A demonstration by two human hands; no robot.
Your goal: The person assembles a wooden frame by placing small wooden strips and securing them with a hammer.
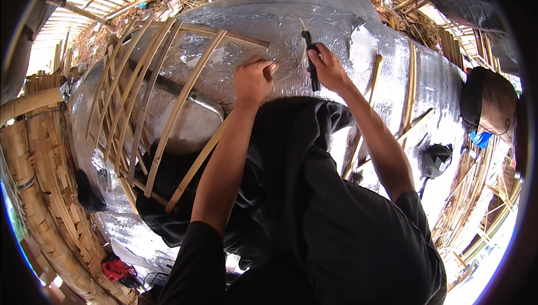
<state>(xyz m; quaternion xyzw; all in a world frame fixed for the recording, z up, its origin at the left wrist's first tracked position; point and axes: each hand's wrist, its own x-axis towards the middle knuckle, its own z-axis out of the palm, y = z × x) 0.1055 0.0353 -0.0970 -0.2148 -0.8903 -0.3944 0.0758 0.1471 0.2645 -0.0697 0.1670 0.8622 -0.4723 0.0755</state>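
Note:
My right hand (328, 68) is closed round a slim black tool (312, 64), which looks like a cutter knife with a thin pale tip pointing away from me. To its left, my left hand (255, 80) is closed in a pinch. A faint thin strand seems to run from its fingertips toward the tool; what the fingers hold is too small to make out. A lattice of split bamboo strips (180, 100) leans over my left leg, beside my left forearm. Both hands are above a silvery foil sheet (286, 19).
Loose bamboo strips (411, 75) lie on the foil at the right, near a small black pouch (437, 159). A black and tan bag (490, 103) stands at the far right. Split bamboo (50, 193) lines the left side, with a red item (116, 269) at lower left.

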